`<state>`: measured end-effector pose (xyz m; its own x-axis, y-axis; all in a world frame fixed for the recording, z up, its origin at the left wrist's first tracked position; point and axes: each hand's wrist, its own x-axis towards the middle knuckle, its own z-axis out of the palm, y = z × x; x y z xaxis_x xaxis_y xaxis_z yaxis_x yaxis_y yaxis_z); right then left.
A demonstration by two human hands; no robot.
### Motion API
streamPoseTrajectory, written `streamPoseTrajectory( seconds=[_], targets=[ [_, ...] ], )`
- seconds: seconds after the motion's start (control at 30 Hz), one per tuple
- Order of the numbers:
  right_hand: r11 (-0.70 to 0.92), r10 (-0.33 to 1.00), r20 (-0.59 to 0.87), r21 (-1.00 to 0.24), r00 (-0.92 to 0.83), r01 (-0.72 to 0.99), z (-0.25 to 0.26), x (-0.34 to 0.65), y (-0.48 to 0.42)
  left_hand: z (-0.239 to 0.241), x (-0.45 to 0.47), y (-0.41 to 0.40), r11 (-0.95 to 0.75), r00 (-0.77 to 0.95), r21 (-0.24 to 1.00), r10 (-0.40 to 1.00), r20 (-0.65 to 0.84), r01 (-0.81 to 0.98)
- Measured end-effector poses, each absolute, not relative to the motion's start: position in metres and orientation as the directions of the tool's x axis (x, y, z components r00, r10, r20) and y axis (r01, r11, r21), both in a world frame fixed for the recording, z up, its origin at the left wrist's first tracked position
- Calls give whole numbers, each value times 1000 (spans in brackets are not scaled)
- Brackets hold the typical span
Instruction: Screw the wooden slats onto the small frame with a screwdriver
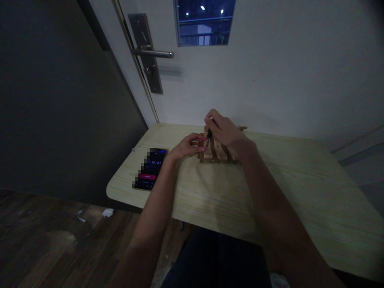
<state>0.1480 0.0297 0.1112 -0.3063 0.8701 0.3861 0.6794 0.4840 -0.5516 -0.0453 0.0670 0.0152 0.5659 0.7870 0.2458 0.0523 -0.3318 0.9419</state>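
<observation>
A small wooden piece (221,153) with lighter panels and darker brown strips lies on the table near the wall side. My left hand (189,146) reaches its left end, thumb and fingers closed on that edge. Above the same end, my right hand (223,129) is closed around a black-handled screwdriver (209,134), tilted with its lower end down at the wood. Its tip is too small and dim to make out clearly. My right hand and wrist hide the back and right parts of the wooden piece.
A phone (153,168) showing a running timer lies left of my left forearm on the pale wooden table (210,196). Behind the table stands a white door with a metal handle (154,53) and a small window (205,24). Scraps of paper (108,212) lie on the floor.
</observation>
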Motion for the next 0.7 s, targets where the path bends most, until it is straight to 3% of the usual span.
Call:
streamPoseTrajectory(
  seconds=[0.33, 0.57, 0.7],
  targets=[
    [525, 848, 329, -625, -415, 577, 122, 143, 33, 15, -43, 66, -316, 550, 948, 799, 243, 40],
    [412, 882, 437, -533, -176, 739, 114, 139, 35, 20, -44, 64, -323, 555, 945, 797, 238, 58],
    [471, 869, 425, -547, -255, 692, 114, 140, 35, 18, -44, 65, -329, 557, 943, 794, 245, 54]
  ],
)
